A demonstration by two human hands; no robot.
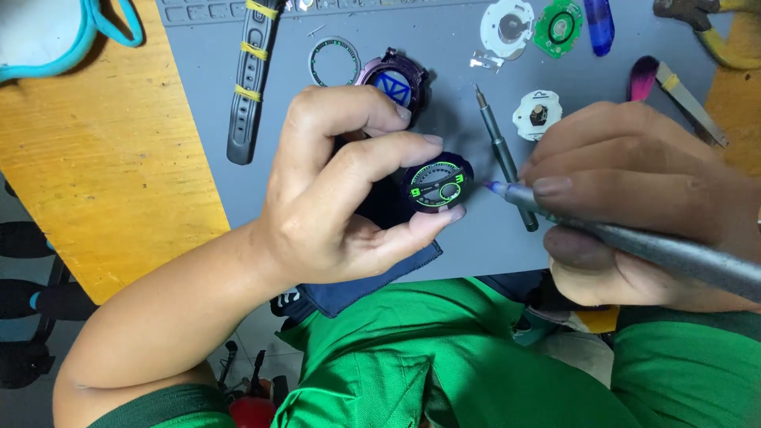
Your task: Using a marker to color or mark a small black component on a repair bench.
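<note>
- Head view: the left hand [341, 182] pinches a round watch dial [437, 185] between thumb and fingers [380, 154] — the dial is dark with green markings and sits raised just above the grey mat [460, 246].
- The right hand [634, 198] is closed around a grey pen-like tool [634, 242], its fingers wrapped tight on the shaft; the bluish tip lies just right of the watch dial, very near its rim, though I cannot tell whether it touches.
- A slim screwdriver [503, 158] lies on the mat just right of the dial, passing under the tool tip.
- Just above the dial, partly behind the left fingers, sits a purple watch case [396, 83], and left of that case a thin bezel ring [334, 61].
- Well left of the dial lies a black watch strap [250, 79] with yellow bands.
- Up and right of the dial: a small white round part [537, 113], a larger white round part [507, 28], a green circuit board [559, 28] and a blue capsule-shaped piece [599, 24].
- Far right of the dial lie tweezers [690, 99] beside a pink-and-black brush tip [644, 78].
- A dark blue cloth [372, 281] hangs under the left hand, below the dial.
- The mat rests on a yellow wooden surface [103, 174].
</note>
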